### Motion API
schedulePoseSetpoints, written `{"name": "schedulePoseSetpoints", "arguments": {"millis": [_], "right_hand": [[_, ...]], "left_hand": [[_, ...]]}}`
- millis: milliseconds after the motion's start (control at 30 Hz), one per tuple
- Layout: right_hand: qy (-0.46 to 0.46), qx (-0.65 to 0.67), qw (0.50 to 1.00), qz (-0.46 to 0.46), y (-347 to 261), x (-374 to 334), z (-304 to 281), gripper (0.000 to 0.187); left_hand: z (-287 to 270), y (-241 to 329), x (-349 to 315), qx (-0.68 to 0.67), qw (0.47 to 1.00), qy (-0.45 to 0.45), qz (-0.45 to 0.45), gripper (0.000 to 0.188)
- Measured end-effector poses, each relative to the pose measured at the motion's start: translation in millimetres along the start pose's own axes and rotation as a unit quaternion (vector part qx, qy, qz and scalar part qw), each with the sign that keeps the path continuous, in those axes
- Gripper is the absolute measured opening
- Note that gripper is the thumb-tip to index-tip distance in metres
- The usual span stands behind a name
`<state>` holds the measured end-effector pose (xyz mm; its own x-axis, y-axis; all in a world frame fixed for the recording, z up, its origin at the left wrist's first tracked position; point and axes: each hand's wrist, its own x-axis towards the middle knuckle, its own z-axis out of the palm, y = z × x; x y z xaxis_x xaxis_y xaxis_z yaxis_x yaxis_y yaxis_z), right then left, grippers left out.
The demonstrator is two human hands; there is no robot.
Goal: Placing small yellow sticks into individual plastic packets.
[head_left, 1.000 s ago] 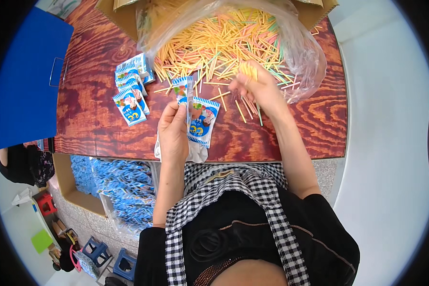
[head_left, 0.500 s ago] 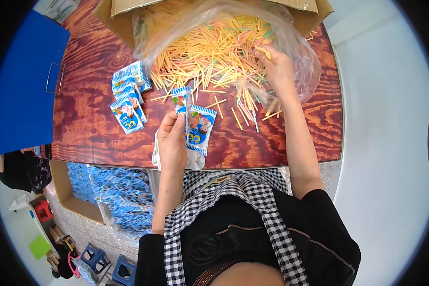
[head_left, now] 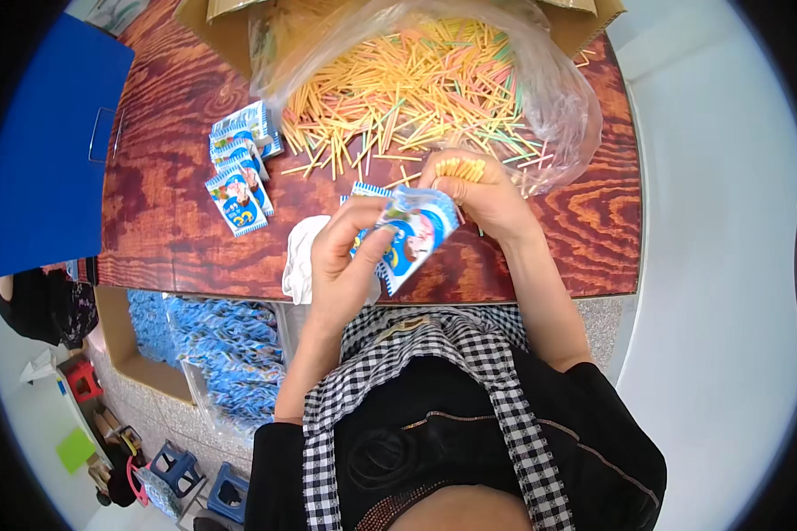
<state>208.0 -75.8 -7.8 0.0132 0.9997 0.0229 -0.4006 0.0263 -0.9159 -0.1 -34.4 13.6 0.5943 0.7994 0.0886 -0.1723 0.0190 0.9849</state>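
A small blue-and-white packet [head_left: 423, 232] is in front of the person, above the near part of the bench [head_left: 168, 208], held tilted in the left hand [head_left: 350, 257], whose grip is closed on it between thumb and fingers. The right hand [head_left: 491, 202] is at the packet's upper edge; its grip is narrow, folded around a bundle of yellow sticks [head_left: 460, 168], and whether its fingertips touch the packet cannot be told. The packet's top looks parted, but blur makes this uncertain. If the right grip became loose, some thin sticks could slip out and scatter; if the thin film were pulled too strongly, it could tear. A second packet [head_left: 370, 188] lies partly hidden behind the left hand, so it could be pushed away by this hand. Just beside the left wrist is a white cloth [head_left: 301, 261]. Farther away, a clear plastic bag [head_left: 565, 115] lies open from a cardboard box [head_left: 221, 40], and contains a loose heap of sticks [head_left: 398, 88], yellow, pink and green, spilling over onto the bench. To the left, several packets [head_left: 239, 199] overlap in a row. Below the bench, a brown carton [head_left: 155, 372] and a transparent bag hold many blue packages [head_left: 230, 345].
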Motion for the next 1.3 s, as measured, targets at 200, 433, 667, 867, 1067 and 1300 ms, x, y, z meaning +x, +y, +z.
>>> {"name": "schedulePoseSetpoints", "arguments": {"millis": [200, 433, 667, 867, 1067, 1300], "right_hand": [[-0.035, -0.046, 0.996, 0.066, 9.3, -6.2, 8.0, 0.014], [-0.008, -0.191, 0.982, -0.004, 28.0, -9.6, 9.2, 0.02], [-0.064, -0.18, 0.981, -0.034, 10.9, -7.0, 18.1, 0.009], [-0.057, -0.102, 0.993, 0.019, 5.4, -6.9, 26.4, 0.01], [-0.057, -0.092, 0.994, 0.008, 5.4, -7.8, 30.2, 0.01], [-0.063, -0.094, 0.994, 0.004, 6.4, -9.1, 30.7, 0.01]], "left_hand": [[19.6, 22.5, 3.2, 0.427, 0.867, -0.086, 0.241, 0.008], [23.2, 13.7, 10.3, 0.467, 0.837, -0.193, 0.21, 0.009], [-5.2, 15.9, -3.4, 0.285, 0.939, -0.013, 0.194, 0.009], [-42.0, -12.8, -19.8, 0.026, 0.98, 0.197, -0.035, 0.009], [-58.5, -23.0, -20.8, 0.11, 0.977, 0.183, -0.011, 0.009], [-46.6, -15.8, -17.0, 0.067, 0.977, 0.2, -0.033, 0.01]]}}
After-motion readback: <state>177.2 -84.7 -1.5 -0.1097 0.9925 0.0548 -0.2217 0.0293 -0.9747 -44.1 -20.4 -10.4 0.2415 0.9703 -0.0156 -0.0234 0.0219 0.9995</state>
